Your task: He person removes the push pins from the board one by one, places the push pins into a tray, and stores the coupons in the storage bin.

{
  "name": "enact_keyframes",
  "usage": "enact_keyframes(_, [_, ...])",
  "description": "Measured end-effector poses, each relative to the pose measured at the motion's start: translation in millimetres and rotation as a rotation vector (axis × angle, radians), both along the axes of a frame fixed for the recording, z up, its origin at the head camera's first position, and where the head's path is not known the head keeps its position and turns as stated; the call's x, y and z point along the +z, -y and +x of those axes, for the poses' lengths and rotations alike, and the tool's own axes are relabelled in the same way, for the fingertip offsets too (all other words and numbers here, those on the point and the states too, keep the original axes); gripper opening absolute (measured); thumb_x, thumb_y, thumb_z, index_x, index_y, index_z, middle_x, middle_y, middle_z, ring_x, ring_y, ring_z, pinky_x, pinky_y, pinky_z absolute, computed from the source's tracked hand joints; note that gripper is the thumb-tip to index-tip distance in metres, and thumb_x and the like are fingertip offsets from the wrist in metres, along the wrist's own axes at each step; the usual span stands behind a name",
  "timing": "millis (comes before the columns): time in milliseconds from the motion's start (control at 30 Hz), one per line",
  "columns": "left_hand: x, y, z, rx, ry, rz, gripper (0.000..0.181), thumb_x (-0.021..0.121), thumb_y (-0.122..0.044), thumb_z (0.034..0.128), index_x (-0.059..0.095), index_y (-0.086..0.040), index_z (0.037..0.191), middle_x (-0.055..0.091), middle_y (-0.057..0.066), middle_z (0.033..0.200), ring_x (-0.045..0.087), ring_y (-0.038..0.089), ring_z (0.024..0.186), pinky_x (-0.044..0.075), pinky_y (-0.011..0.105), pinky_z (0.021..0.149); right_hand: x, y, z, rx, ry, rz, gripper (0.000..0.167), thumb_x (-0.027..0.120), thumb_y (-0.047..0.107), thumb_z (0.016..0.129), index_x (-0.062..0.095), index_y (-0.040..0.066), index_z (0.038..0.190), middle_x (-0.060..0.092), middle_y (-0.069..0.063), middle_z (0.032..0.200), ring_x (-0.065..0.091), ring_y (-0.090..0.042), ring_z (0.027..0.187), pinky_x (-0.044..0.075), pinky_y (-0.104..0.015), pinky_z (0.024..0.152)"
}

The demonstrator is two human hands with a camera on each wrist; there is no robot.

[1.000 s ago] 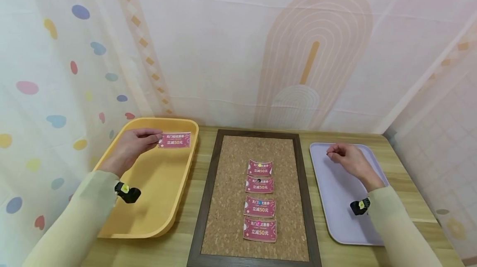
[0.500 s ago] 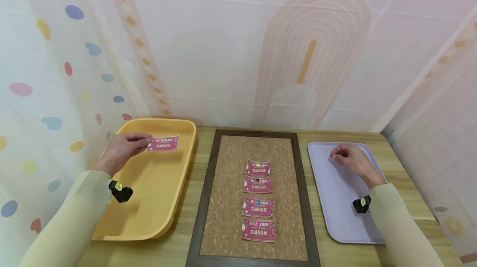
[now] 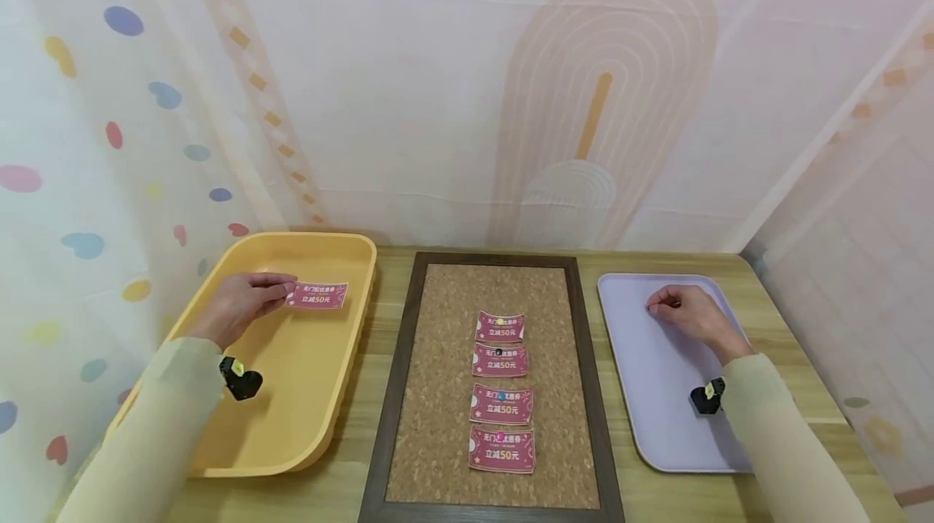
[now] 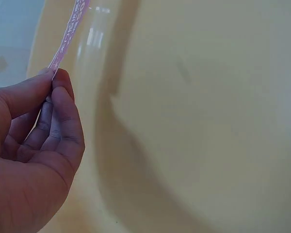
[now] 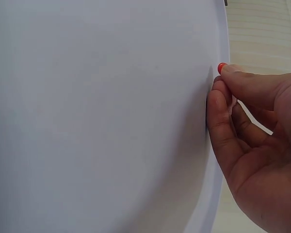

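My left hand pinches a pink coupon by its left end, above the yellow tray. In the left wrist view that coupon appears nearly edge-on between thumb and fingertips. Over the lavender tray my right hand pinches a small red round-headed push pin between thumb and fingers; its point is hidden. Between the trays lies a framed cork board. Several pink coupons form a column on it, the top one under a yellow pin and the bottom one under a pink pin.
Everything stands on a wooden table. A patterned curtain hangs right behind it and along both sides. The yellow tray has high walls, while the lavender one has a low rim. Each wrist wears a small black camera.
The left hand has shifted left and slightly lower with the coupon. My right hand stays over the lavender tray, nearly still. The whole head view has drifted a little.
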State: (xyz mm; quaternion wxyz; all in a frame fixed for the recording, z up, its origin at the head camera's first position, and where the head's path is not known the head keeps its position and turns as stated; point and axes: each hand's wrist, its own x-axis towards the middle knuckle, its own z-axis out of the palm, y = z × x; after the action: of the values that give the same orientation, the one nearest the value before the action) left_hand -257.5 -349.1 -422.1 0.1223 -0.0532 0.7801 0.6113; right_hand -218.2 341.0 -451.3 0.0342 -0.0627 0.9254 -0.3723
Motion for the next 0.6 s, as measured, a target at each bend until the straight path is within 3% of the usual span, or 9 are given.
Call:
enact_keyframes(333, [-13.1, 2.8, -3.5, 0.004, 0.017, -0.131, 0.045, 0.063, -0.013, 0.1039, 0.055, 0.017, 0.137, 0.069, -0.018, 0.092, 0.064, 0.000, 0.083, 0.057, 0.020, 0.077, -0.4, 0.3, -2.0, -0.005, 0.012, 0.033, 0.008, 0.068, 0.001, 0.098, 0.071, -0.006, 0.098, 0.069, -0.013, 0.092, 0.056, -0.018, 0.083, 0.047, -0.025, 0.069])
enact_keyframes(600, [-19.7, 3.7, -5.7, 0.025, 0.032, -0.168, 0.038, 0.063, -0.009, 0.1031, 0.060, 0.017, 0.130, 0.069, -0.014, 0.088, 0.066, 0.001, 0.078, 0.058, 0.020, 0.073, 0.2, 0.4, -3.8, 0.029, 0.017, 0.024, 0.007, 0.067, 0.000, 0.097, 0.071, -0.005, 0.099, 0.069, -0.012, 0.094, 0.056, -0.018, 0.085, 0.047, -0.025, 0.071])
